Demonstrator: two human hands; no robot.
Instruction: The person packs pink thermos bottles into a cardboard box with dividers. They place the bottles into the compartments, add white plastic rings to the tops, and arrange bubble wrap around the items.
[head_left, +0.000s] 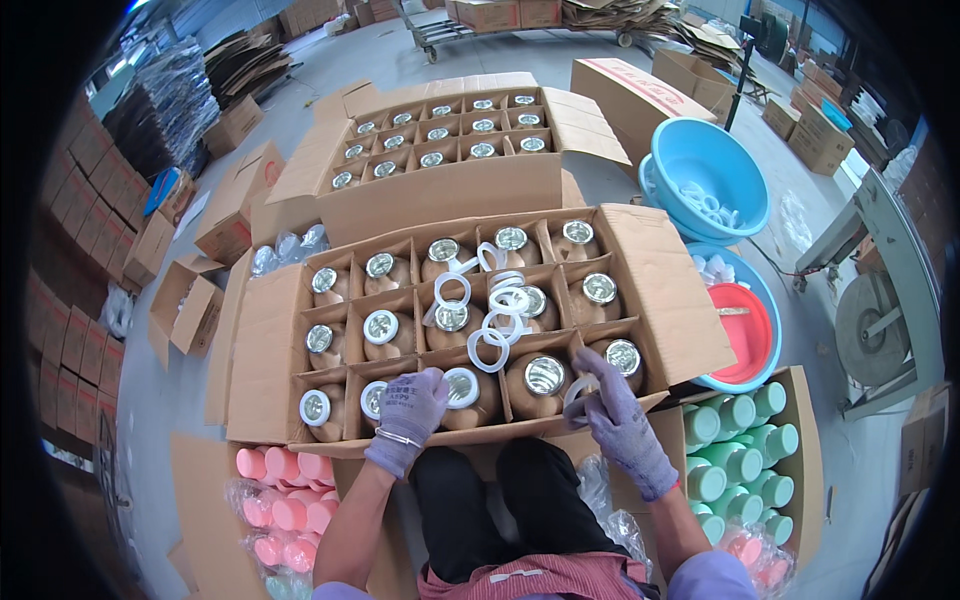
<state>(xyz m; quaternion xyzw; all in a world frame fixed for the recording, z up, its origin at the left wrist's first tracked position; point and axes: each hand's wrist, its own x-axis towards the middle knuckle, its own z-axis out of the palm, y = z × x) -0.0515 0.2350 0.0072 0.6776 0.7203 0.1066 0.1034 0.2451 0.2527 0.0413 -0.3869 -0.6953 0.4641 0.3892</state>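
Note:
My left hand (409, 414), in a purple knit glove, is over the front row of a divided cardboard carton (259, 360). It is beside a ringed flask-liner neck (460, 388) and partly covers another ringed neck (372, 400). Whether its curled fingers hold anything is hidden. My right hand (621, 429), gloved alike, grips a translucent white ring (579, 393) beside a bare mirrored liner mouth (545, 375). Several loose white rings (488, 350) lie across the liners and dividers in the middle. White rings also sit on a front-left neck (315, 407) and a middle-row neck (381, 327).
Behind stands another carton (442, 187) of mirrored liners. On the right are a blue basin (712, 154) with rings, a red basin (739, 330), and a carton of green bottles (742, 457). Pink bottles (289, 514) in plastic are at front left. A machine (874, 300) stands far right.

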